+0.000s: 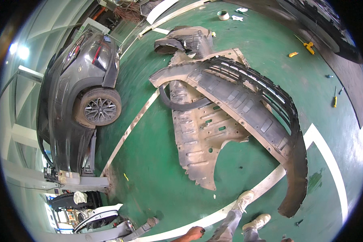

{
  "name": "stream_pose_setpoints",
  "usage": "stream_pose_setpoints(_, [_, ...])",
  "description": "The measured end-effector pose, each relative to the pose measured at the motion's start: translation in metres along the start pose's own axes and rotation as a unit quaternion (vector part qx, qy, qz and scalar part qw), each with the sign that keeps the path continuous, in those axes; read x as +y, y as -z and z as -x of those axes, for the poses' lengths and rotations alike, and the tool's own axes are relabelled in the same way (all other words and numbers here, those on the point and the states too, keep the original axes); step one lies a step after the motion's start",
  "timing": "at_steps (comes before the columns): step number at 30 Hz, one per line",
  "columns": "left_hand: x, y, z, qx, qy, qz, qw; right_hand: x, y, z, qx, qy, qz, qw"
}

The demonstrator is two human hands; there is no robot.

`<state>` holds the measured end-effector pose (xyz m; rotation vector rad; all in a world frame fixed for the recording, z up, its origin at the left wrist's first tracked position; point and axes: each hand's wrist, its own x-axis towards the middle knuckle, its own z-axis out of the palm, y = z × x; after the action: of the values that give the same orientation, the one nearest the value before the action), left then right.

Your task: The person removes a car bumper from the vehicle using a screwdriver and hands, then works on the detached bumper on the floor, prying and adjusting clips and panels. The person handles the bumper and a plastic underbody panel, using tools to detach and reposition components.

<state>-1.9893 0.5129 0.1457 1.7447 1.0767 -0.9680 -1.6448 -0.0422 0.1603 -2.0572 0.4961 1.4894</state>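
Low in the view, left of my legs, my left hand [195, 233] is closed, with a small dark thing showing at its fingers that I cannot make out. Only a sliver of my right hand [287, 240] shows at the lower edge, its fingers hidden. Both hands are apart from the parts on the floor. Beyond my feet lies a long black and grey bumper [246, 105] with a grille, curving to the right. It rests across a dirty, ribbed underbody shield [195, 139]. A dark wheel arch liner [189, 42] lies farther away.
A dark grey car [82, 88] stands at the left beside a lift arm [82, 184]. White lines cross the green floor. Yellow-handled screwdrivers [335, 101], a yellow tool [309, 47] and a roll of tape [223, 15] lie about. A white car panel [101, 213] is at lower left.
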Motion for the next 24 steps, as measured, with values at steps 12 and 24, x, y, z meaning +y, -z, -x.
stream_pose_setpoints(12, [-0.085, -0.057, 0.135, 0.027, -0.024, 0.093, 0.995, -0.113, 0.004, 0.061, 0.042, -0.023, 0.204, 0.978])
stream_pose_setpoints(24, [-0.113, -0.031, 0.200, -0.068, 0.219, 0.424, 0.876, -0.131, -0.075, 0.115, 0.042, -0.027, 0.138, 0.989])
